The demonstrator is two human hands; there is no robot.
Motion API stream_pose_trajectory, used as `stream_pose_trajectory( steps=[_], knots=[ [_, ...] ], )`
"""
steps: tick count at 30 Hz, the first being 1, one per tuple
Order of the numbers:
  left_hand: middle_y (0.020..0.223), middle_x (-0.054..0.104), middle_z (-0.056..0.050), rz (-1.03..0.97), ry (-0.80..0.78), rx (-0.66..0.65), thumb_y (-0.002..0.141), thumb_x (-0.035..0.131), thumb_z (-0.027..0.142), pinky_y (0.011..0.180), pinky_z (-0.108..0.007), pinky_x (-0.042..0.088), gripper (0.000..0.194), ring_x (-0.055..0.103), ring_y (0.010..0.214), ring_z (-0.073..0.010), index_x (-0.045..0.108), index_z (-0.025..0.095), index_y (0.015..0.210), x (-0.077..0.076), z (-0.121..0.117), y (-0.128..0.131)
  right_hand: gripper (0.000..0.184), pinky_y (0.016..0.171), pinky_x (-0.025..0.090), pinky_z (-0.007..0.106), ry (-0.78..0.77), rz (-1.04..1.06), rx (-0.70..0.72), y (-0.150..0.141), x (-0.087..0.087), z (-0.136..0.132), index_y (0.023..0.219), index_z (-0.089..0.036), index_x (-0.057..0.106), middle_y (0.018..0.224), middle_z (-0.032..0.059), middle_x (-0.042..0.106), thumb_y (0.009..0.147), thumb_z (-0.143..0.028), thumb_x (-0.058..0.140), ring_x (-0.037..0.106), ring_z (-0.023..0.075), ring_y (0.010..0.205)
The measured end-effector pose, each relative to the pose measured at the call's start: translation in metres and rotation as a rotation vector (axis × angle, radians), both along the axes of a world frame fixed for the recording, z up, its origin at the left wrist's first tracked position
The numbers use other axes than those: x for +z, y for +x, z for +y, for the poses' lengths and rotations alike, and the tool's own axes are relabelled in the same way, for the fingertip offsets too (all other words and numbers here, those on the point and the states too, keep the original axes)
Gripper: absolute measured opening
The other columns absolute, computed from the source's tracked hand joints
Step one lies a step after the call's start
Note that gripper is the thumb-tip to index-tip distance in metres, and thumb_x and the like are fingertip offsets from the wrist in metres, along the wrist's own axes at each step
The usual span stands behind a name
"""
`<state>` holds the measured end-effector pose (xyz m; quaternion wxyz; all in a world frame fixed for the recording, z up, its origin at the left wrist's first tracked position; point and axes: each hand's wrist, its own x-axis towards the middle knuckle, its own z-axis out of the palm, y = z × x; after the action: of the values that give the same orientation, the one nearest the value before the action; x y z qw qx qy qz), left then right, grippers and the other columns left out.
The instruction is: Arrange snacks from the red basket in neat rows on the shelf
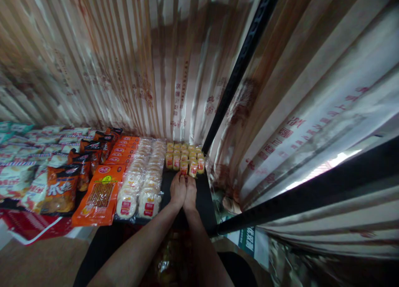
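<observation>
In the head view, take the slanting black post [240, 70] as the mark. Just left of its foot, find the small yellow red-labelled packets [184, 156], set in rows on the black shelf [204, 195]; at the near edge of that cluster, left of the post and closer to the body, find the front yellow packet [183, 167]. Also left of the post's foot and closer to the body, see the left hand [177, 190] and the right hand [190, 191], stretched out side by side, with fingers narrow and gathered at the front yellow packet. Perhaps touching it, but too dim and too hidden behind the backs of the hands to be sure; cannot tell whether gripping. Judging by the small size and the wrapper, likely light, somewhat slippery on the outside and possibly crumbly within; best taken low by its two sides, with gentle, even pressure rather than a hard squeeze across the middle. Farther left of the post, see columns of clear-wrapped white round crackers [149, 174], then an orange bag of brown stick snacks [99, 193], then an orange-and-black snack bag [62, 191]. Behind the post, note the pleated printed curtain [183, 50].
</observation>
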<state>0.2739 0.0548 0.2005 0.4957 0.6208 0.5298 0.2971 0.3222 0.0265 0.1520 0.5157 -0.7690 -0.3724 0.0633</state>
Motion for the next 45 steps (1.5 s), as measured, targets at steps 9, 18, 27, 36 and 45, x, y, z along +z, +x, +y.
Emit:
stream_pose_trajectory(
  steps=[9,18,27,36,45],
  knots=[
    [0.123,0.06,-0.013,0.086,0.09,-0.001,0.088,0.037,0.022,0.105,-0.032,0.035,0.039,0.053,0.115,-0.0207,0.057,0.011,0.118,0.002,0.004,0.002,0.031,0.093,0.046,0.033,0.002,0.013,0.041,0.006,-0.006,0.007,0.102,-0.017,0.062,0.108,0.0105,0.059,0.08,-0.016,0.04,0.057,0.0182,0.098],
    [0.13,0.055,-0.011,0.059,0.096,-0.045,0.087,0.035,0.02,0.11,-0.033,0.03,0.039,0.047,0.124,-0.0204,0.058,0.013,0.118,-0.006,0.007,0.005,0.033,0.089,0.047,0.03,0.053,0.058,-0.023,0.008,-0.007,-0.004,0.106,-0.02,0.065,0.107,0.0089,0.055,0.082,-0.026,0.042,0.057,0.0178,0.097],
    [0.137,0.048,-0.014,0.096,0.274,-0.105,0.088,0.03,0.021,0.111,-0.042,0.029,0.046,0.041,0.129,-0.0221,0.05,0.009,0.128,-0.026,0.003,0.008,0.047,0.099,0.038,0.043,-0.008,-0.281,-0.141,0.029,-0.007,-0.009,0.122,-0.014,0.056,0.128,0.0141,0.052,0.08,-0.016,0.038,0.043,0.0241,0.119],
    [0.14,0.045,-0.013,0.152,0.373,-0.159,0.087,0.028,0.02,0.113,-0.038,0.026,0.051,0.038,0.132,-0.0203,0.046,0.006,0.132,-0.038,0.002,0.008,0.05,0.097,0.039,0.039,-0.052,-0.303,-0.099,0.03,-0.013,-0.008,0.125,-0.011,0.055,0.133,0.0117,0.052,0.082,-0.013,0.031,0.044,0.0221,0.111],
    [0.142,0.042,-0.011,0.165,0.396,-0.164,0.087,0.028,0.02,0.114,-0.038,0.027,0.051,0.035,0.133,-0.0197,0.044,0.009,0.134,-0.043,0.0,0.009,0.052,0.096,0.041,0.037,-0.086,-0.305,-0.084,0.034,-0.018,-0.007,0.129,-0.015,0.053,0.135,0.009,0.05,0.082,-0.013,0.031,0.043,0.0217,0.109]
  ],
)
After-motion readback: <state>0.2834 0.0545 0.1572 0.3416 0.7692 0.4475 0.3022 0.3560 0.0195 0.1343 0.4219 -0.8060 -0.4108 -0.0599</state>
